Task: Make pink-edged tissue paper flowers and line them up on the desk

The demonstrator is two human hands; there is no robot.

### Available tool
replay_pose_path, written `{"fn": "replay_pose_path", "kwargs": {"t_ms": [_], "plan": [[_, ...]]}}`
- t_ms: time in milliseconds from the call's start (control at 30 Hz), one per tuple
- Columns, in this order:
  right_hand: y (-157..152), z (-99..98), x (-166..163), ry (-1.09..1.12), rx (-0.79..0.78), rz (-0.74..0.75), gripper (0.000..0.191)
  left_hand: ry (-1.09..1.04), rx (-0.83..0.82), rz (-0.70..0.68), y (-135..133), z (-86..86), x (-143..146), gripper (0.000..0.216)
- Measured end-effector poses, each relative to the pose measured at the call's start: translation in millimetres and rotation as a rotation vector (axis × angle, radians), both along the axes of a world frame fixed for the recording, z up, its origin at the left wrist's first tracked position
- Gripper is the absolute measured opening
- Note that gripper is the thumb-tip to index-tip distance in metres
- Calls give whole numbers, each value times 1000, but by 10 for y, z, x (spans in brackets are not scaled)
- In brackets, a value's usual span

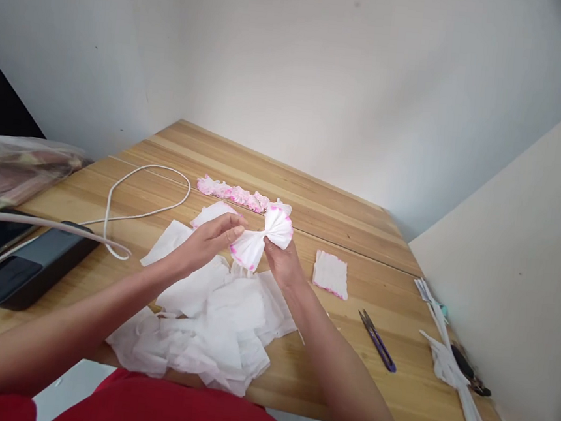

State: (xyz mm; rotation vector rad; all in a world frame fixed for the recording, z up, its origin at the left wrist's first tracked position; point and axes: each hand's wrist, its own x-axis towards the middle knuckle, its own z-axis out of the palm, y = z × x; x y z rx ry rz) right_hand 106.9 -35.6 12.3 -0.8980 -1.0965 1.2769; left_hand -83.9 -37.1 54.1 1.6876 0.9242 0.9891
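A white pleated tissue paper bow [252,248] with pink-tinted edges is held up above the table, gathered at its middle. My right hand [283,261] is closed on it, fingers at the gathered centre. At the upper edge of its left fan, my left hand [216,236] has thumb and fingers drawn together on the paper. Beneath both hands lies a loose heap of white tissue sheets [221,323]. Behind them stretches a row of ruffled pink-and-white paper flowers [235,194], partly hidden by the bow. A pink-edged tissue stack [216,212] lies behind my left hand.
On the wooden table [357,227], another pink-edged tissue stack [330,274] and purple-handled thread snips [378,341] lie to the right. White strips [458,370] run along the right edge. A white cable [108,215], a dark box-shaped device [24,273] and a plastic bag [19,168] occupy the left.
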Motion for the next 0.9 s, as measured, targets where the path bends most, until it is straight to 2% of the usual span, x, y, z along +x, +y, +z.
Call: {"fn": "replay_pose_path", "kwargs": {"t_ms": [133, 233, 333, 500, 700, 767, 900], "plan": [[-225, -51, -53, -39, -72, -73, 27, 108, 53, 5, -131, -57, 91, 33], [-389, -86, -107, -9, -136, -106, 23, 283, 214, 95, -224, -102, 144, 34], [-509, -108, -139, 25, -168, -125, 22, 393, 358, 163, -285, -148, 157, 24], [-597, -141, -179, 85, -224, -161, 20, 382, 391, 176, -306, -222, 128, 14], [-650, -169, -215, 76, -207, -128, 26, 349, 511, 184, -341, -253, 149, 11], [-653, -175, -190, 73, -206, -103, 24, 306, 467, 148, -351, -229, 139, 11], [-617, -149, -101, 70, -257, -13, 25, 113, 123, -17, -309, -138, 35, 22]]}}
